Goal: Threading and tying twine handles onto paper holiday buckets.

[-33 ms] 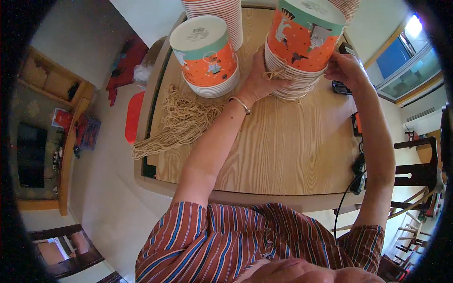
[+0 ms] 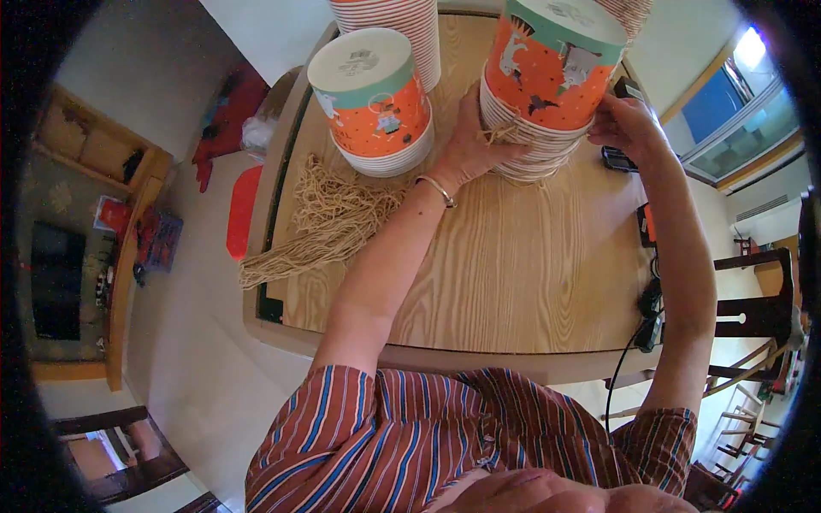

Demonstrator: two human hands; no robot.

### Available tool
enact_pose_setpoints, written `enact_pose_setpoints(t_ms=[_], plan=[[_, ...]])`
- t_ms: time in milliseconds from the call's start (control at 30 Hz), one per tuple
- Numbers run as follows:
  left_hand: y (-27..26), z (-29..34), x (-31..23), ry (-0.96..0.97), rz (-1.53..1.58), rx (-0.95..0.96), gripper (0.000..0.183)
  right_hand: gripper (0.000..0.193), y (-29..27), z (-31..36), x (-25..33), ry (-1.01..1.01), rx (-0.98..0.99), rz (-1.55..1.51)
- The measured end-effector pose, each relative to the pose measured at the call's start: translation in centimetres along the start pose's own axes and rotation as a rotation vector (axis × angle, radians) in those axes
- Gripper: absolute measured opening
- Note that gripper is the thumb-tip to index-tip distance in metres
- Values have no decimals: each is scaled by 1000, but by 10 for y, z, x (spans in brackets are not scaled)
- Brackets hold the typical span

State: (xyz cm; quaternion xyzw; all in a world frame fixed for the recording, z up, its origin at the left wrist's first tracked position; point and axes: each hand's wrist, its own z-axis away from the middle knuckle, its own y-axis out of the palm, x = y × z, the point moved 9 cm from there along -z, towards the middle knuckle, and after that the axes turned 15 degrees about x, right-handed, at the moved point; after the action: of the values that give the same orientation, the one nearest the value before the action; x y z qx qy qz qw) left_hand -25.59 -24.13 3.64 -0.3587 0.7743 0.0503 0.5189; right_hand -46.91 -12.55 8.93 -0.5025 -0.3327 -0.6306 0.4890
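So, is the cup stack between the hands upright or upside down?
Upside down: the cup stack shows its closed base on top and white rims below.

This looks like a home — a living or dining room. A dark television stands beside a wooden cabinet — and a wooden chair is near the table.

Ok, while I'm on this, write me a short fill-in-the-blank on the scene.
1. The left hand and right hand flank a cup stack standing upside ____.
2. Below its green band, that stack's top cup is mainly ____.
3. The string pile lies on the table's ____ side.

Missing words: down; orange; left.
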Motion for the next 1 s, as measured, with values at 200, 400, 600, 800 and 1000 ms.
enact_pose_setpoints(t_ms=[200,400,600,800,1000], plan=[[0,-2,-1,64,-71,-15,124,34,-2,-6,-9,17,83,-36],[2,-3,0,72,-34,-19,123,33,-7,-5,-15,47,68,-25],[2,-4,1,45,-4,-16,121,36,-7,-5,-20,61,34,-54],[1,-3,-2,86,67,-39,120,37,-5,-5,-23,52,52,-65],[4,-2,-8,97,106,-39,117,35,-5,1,-25,62,-12,-59]])
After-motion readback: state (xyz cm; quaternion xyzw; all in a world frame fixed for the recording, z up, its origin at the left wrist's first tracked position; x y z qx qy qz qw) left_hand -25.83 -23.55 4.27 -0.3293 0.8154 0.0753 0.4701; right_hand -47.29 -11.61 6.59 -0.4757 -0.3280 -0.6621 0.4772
